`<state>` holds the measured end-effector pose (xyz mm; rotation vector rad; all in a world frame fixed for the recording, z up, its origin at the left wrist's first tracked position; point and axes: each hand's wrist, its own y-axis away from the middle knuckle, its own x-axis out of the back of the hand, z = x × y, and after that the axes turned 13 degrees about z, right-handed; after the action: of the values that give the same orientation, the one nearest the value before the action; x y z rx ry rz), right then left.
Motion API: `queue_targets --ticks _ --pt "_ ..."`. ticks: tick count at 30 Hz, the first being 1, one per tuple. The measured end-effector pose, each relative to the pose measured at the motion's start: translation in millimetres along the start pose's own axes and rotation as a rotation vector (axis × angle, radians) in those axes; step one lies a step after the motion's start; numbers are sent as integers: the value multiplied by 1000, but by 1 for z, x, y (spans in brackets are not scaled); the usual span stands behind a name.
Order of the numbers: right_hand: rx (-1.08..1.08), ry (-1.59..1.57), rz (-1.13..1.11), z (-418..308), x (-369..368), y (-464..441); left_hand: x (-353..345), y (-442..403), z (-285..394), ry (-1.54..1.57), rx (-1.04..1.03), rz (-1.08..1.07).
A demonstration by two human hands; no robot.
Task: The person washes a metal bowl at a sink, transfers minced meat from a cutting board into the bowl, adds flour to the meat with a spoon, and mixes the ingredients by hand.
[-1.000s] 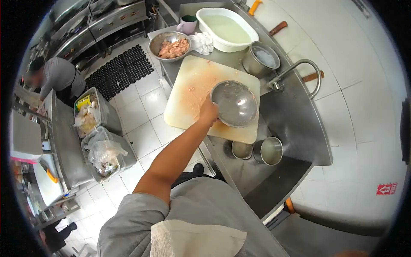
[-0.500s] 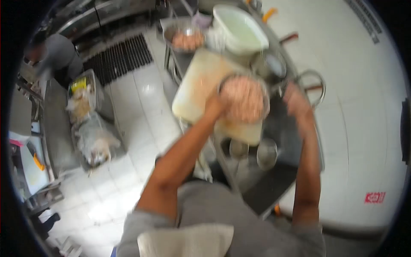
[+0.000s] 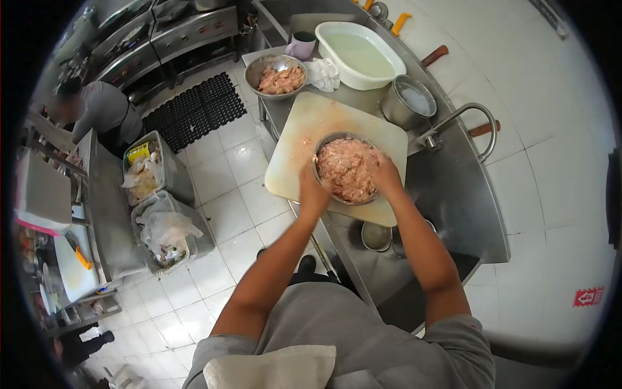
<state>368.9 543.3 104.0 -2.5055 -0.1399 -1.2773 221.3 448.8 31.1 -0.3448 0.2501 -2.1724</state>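
A metal bowl [image 3: 317,170] filled with pink ground meat [image 3: 348,167] rests on the white cutting board [image 3: 288,152], which is smeared with orange-pink residue. My left hand [image 3: 315,193] grips the bowl at its lower left side, the fingers partly hidden against the wall. On the opposite side, my right hand [image 3: 385,172] holds the bowl's right rim, with its fingertips reaching over toward the meat. Behind the board, a second metal bowl [image 3: 254,76] contains more ground meat [image 3: 281,80].
A white tub of water [image 3: 328,39], a white cloth [image 3: 322,74], a purple mug [image 3: 300,45] and a metal pot [image 3: 392,107] stand behind the board. At right, a curved faucet [image 3: 489,129] overhangs the sink [image 3: 447,188]. Another person [image 3: 107,110] works at far left, near waste bins [image 3: 206,236].
My right hand has come from beside the faucet to the bowl's right side. The bowl has shifted left on the board, with my left hand still at it.
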Motion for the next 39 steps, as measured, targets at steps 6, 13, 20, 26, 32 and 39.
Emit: queue_targets --ticks 6,13,20,26,32,39 --pt "-25 -205 8 20 -39 -12 19 -12 36 -8 367 -287" --pt "-693 -1032 -501 -12 -49 -62 18 -62 35 -88 562 -614" --pt "988 -141 -278 -65 10 8 19 -91 17 82 568 -856" --pt "508 231 -859 -42 2 26 -17 -99 -21 -167 199 -930" --pt "60 -255 -759 -16 -37 0 4 -31 5 225 483 -571" --pt "-375 -1078 -503 -66 22 -3 -10 18 15 202 191 -93"
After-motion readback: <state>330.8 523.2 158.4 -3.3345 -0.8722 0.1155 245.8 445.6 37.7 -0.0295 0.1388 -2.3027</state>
